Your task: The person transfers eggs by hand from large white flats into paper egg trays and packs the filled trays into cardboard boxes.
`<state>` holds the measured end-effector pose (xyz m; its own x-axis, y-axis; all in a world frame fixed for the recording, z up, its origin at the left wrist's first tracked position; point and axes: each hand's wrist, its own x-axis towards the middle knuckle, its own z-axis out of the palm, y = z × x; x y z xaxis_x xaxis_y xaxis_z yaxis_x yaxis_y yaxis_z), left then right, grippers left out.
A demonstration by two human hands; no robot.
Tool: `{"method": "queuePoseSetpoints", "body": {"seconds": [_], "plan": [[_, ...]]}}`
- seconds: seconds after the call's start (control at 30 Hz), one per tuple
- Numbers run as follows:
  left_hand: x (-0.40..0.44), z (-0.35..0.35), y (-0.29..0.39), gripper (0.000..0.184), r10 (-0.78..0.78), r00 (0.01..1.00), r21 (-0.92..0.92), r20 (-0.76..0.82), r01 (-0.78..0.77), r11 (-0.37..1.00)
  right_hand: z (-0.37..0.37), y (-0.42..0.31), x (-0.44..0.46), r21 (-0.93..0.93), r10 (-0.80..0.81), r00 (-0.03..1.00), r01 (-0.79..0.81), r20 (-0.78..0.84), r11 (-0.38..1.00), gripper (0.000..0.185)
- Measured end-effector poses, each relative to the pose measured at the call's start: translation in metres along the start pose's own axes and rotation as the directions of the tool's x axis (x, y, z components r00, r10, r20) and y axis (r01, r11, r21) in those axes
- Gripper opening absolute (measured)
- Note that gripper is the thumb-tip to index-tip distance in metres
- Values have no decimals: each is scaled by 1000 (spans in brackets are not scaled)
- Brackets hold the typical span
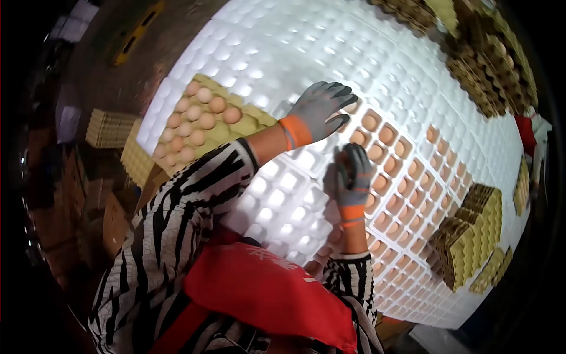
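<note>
Both my hands wear grey gloves with orange cuffs. My left hand [321, 112] is over the white foam egg tray [303, 159], fingers stretched forward and thumb apart. Just beyond its fingertips, an egg [352, 106] sits in a cell. Lower and to the right, my right hand [354, 171] has its fingers curled inward; whatever lies in them is hidden. Brown eggs [375, 153] fill the foam cells beside it. Left of my left forearm, a yellowish pulp egg tray [250, 112] holds several eggs [206, 121] at its far-left part, while its nearer right cells hold none.
Stacked pulp trays [469, 236] stand at the right on the foam. More brown tray stacks [483, 71] are at the top right. Off the left edge are a tray stack [112, 128] and cardboard boxes [115, 221]. A yellow object [138, 33] lies on the floor.
</note>
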<state>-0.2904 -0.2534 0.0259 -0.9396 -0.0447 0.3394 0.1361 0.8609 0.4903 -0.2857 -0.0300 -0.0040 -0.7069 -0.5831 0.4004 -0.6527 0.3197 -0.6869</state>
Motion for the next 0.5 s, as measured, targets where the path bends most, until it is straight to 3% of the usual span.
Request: {"method": "queuePoseSetpoints", "body": {"seconds": [0.03,0.07,0.1,0.13,0.17,0.23,0.3,0.37,0.4,0.47,0.5], "plan": [[-21,-29,-5,42,22,999,-40,-34,-23,999,-3,-9,0,104,48,999,-47,-10,993,44],[-44,-64,-10,43,-41,999,-37,-16,40,999,-7,-20,0,84,98,995,-95,-22,992,42],[-79,-89,-18,35,-166,979,-54,-120,161,986,-8,-31,0,57,150,988,-148,-40,987,41],[-104,-131,-32,42,-120,992,59,-25,121,991,-1,-39,0,30,187,982,-186,-37,982,38],[-137,-159,-45,39,-167,984,-68,-69,162,984,6,-50,1,-5,148,989,-148,-28,989,38],[-226,-221,-72,39,-382,921,-185,72,389,902,48,-94,15,220,96,983,-129,158,967,56],[-248,-238,-73,43,-196,971,262,136,156,952,85,-126,34,218,73,978,-115,194,969,53],[-263,-251,-51,45,-189,956,251,223,131,959,119,-152,55,102,32,979,-53,203,993,53],[-276,-246,-55,46,-196,922,368,335,64,928,133,-159,67,64,61,968,-79,245,995,53],[-279,-245,-54,38,-198,904,463,378,1,886,151,-190,86,-117,99,950,-66,295,991,53],[-291,-230,-65,33,-171,936,487,308,0,873,152,-201,95,-229,148,904,-57,402,972,53]]}}
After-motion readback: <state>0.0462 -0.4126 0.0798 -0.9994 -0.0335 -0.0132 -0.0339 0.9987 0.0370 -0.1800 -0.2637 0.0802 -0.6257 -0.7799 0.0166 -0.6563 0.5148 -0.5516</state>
